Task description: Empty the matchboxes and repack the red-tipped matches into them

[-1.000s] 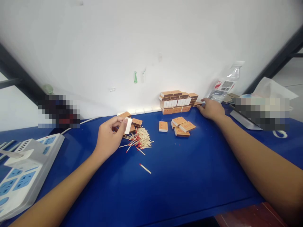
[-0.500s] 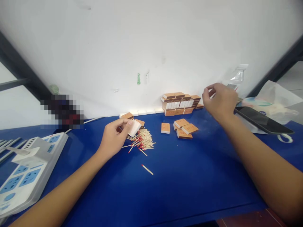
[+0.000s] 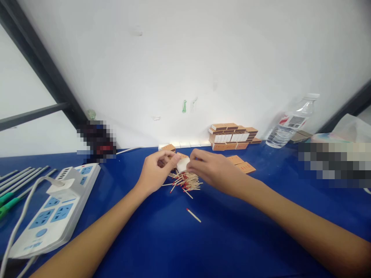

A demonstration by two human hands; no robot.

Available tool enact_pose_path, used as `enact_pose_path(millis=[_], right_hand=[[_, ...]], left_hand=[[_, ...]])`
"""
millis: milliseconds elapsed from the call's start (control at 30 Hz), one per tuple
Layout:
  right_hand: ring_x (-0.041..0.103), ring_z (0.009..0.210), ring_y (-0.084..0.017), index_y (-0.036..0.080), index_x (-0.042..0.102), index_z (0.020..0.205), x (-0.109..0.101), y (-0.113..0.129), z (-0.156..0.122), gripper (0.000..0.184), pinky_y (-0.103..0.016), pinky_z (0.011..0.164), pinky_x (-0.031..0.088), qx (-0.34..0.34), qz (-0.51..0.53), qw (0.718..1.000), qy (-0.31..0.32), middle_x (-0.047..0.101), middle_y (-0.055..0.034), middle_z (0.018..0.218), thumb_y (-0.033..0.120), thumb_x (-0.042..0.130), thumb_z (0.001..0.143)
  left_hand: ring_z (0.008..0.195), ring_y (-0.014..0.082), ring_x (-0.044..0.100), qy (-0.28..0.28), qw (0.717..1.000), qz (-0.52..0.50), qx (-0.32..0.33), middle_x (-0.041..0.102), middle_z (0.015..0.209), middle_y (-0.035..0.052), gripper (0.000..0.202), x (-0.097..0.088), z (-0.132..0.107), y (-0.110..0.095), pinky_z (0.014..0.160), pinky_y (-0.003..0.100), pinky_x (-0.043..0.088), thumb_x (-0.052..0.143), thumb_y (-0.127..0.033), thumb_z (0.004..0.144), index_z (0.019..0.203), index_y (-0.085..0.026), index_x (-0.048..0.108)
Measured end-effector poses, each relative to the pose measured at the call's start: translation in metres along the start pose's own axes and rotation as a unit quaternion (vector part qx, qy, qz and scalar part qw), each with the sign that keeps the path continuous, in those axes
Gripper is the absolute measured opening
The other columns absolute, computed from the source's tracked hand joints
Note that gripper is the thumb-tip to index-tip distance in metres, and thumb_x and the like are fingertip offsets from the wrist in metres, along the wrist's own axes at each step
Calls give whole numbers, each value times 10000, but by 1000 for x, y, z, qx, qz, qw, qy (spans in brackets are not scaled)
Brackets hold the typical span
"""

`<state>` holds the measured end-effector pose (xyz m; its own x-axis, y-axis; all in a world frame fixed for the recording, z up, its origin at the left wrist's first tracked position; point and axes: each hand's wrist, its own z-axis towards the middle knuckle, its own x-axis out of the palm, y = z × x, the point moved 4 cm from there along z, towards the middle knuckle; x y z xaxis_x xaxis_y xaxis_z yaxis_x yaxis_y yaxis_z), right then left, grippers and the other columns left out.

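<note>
My left hand (image 3: 155, 172) pinches a small white matchbox tray (image 3: 182, 164) just above a heap of red-tipped matches (image 3: 187, 181) on the blue table (image 3: 220, 235). My right hand (image 3: 213, 170) has its fingers closed on the tray's other end, so both hands meet over the heap. One match (image 3: 193, 215) lies apart, nearer to me. Behind the hands, orange matchboxes (image 3: 232, 136) are stacked against the wall. A few loose matchboxes (image 3: 242, 164) lie flat beside my right wrist.
A white power strip (image 3: 55, 210) with a plug and cable sits at the left, beside several thin rods (image 3: 20, 175). At the back right a clear water bottle (image 3: 291, 121) leans on the wall. A blurred patch covers things at the far right.
My right hand left the matchbox stack at the back, lifted, then swung left to meet my left hand at the white tray. The view also shifted right and down.
</note>
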<state>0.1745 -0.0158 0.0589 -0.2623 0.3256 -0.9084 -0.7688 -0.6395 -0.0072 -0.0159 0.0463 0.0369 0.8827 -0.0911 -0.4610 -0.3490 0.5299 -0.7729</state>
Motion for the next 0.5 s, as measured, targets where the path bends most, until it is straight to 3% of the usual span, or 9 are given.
enact_pose_path(millis=[133,200,267,367,500], right_hand=[[588,824,-165,181,702,983,0,-19,43,252,-305,721,420,60,40,997,-10,648,-87,1019,282,482,1054],[613,880,-189,178,721,981,10,-15,79,234,-315,739,426,70,26,997,20,671,-100,1042,264,510,1033],[638,924,-216,176,729,1000,25,-3,117,251,-329,737,430,47,-8,997,67,691,-116,1099,267,498,1034],[666,1013,-274,131,727,1053,51,15,167,250,-353,768,451,29,-19,995,91,703,-174,1162,171,484,1009],[681,1064,-333,94,725,1062,78,26,201,182,-372,822,479,10,-7,990,140,724,-233,1128,182,630,935]], left_hand=[[584,131,562,-193,978,78,16,641,640,-7,355,-31,8,11,604,268,427,626,-504,958,818,-197,735],[577,126,550,-303,952,47,10,611,631,-14,365,-51,10,18,602,260,423,553,-467,1003,823,-187,705],[610,132,571,-373,928,18,11,606,643,-17,346,-67,12,24,630,255,439,521,-438,1018,853,-187,692],[654,139,606,-411,912,10,6,622,665,-13,295,-79,15,31,681,255,460,538,-394,1004,846,-186,676],[672,143,616,-393,919,38,2,640,691,-9,284,-78,15,33,697,256,467,532,-375,1004,832,-190,661]])
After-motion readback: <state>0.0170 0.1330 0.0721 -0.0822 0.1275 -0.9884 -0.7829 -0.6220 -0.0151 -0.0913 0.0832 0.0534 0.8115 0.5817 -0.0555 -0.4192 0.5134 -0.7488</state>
